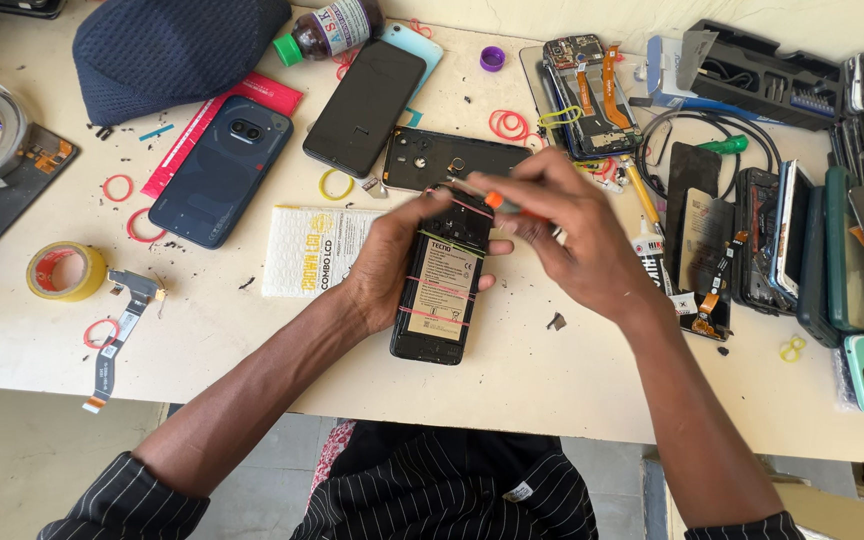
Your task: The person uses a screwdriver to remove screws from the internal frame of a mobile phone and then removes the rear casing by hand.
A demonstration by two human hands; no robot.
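Here both hands (472, 240) steady an opened phone (439, 290) (white packet (314, 250) beside).

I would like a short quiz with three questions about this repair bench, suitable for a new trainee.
1. True or false: the left hand holds the opened phone on the table.
2. What does the right hand grip? A) a roll of tape B) a screwdriver with an orange collar C) a bottle
3. Fill in: the pink rubber bands are stretched ____ the opened phone.

Key
1. True; the phone lies with its battery exposed.
2. B; the screwdriver points at the phone's upper end. The yellow tape roll lies far left, and the bottle lies at the table's far edge.
3. Across.
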